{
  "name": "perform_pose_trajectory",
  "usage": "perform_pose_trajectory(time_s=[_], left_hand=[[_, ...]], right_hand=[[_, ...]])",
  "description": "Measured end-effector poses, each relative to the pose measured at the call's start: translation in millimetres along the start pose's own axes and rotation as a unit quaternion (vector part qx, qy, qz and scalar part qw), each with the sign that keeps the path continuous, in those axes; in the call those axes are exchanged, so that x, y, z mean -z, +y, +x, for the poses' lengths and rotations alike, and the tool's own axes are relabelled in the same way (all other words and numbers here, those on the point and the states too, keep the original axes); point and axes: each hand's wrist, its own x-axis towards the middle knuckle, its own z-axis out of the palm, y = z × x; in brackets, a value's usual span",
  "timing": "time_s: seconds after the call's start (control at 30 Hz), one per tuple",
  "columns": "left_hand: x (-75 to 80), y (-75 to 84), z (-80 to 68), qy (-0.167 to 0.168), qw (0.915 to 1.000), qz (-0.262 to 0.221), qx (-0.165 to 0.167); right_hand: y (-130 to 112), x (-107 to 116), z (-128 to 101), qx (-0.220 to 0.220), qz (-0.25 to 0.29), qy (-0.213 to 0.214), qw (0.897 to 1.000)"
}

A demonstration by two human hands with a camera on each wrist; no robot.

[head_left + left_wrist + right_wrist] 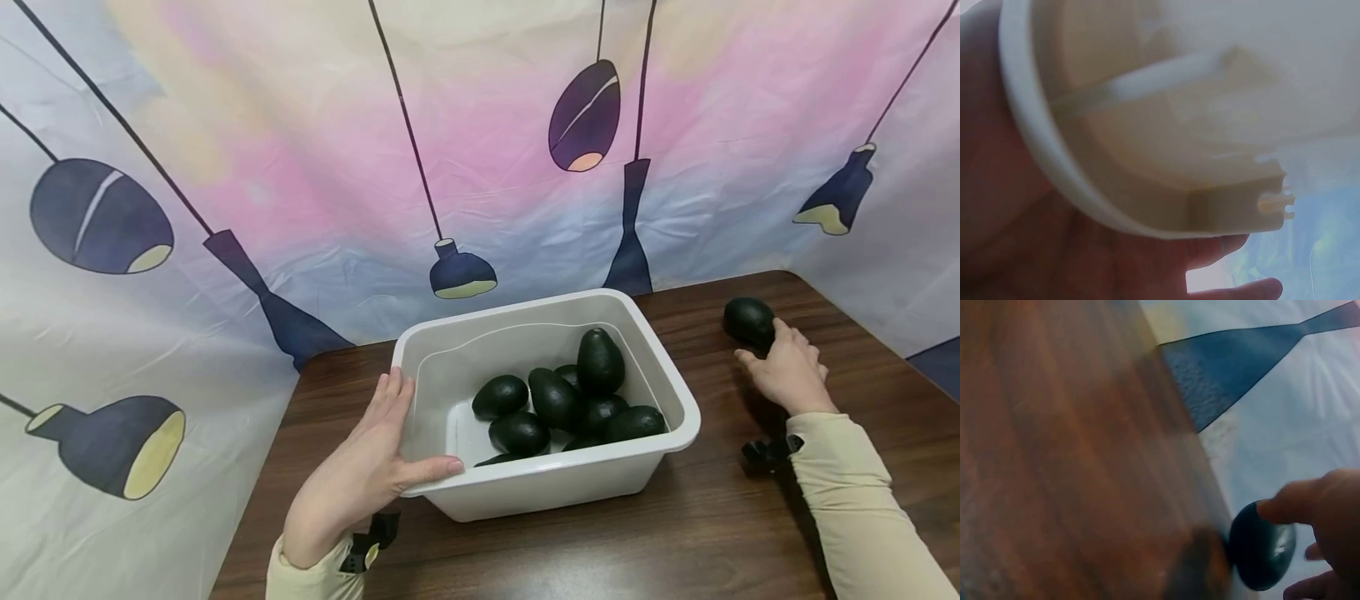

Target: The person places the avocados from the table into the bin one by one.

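A white plastic bin (536, 496) stands on the table with several dark green avocados (555, 398) piled inside. My left hand (367, 462) rests against its left side, fingers extended along the outside and thumb lying over the front rim. In the left wrist view, the bin's rim (1054, 156) crosses in front of that palm. One more avocado (748, 323) lies by itself toward the far right of the table. My right hand (791, 371) is at its near end, thumb and forefinger by it; the right wrist view shows a digit touching this avocado (1263, 547) and other fingers apart from it.
The dark wooden table (705, 517) has its far edge close to a hanging cloth (315, 150) printed with lamps. Bare tabletop lies between the bin and the right hand. Black straps with small devices (768, 454) sit at both wrists.
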Motion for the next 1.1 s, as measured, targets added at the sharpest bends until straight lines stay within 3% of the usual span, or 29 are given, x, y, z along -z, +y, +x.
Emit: perform_pose_trajectory(time_s=[0.27,0.4,0.5,0.6,0.83,1.1], left_hand=[[-0.3,1.0,0.5,0.000,1.0000,0.001,0.000],[0.7,0.6,-0.7,0.001,1.0000,0.002,0.001],[1.0,0.0,-1.4,0.002,1.0000,0.000,0.002],[0.0,-0.6,-1.2,0.003,1.0000,-0.003,0.002],[-0.7,-0.2,-0.3,0.005,1.0000,0.005,-0.002],[4.0,-2.5,-2.7,0.010,0.9999,0.011,0.005]], right_hand=[[11,-7,0,-0.034,0.011,0.038,0.999],[17,-9,4,0.006,0.010,0.033,0.999],[20,-11,6,0.061,0.007,0.009,0.998],[21,-12,7,0.088,-0.001,-0.021,0.996],[25,-14,7,0.080,-0.024,-0.060,0.995],[17,-24,14,0.088,0.002,-0.026,0.996]])
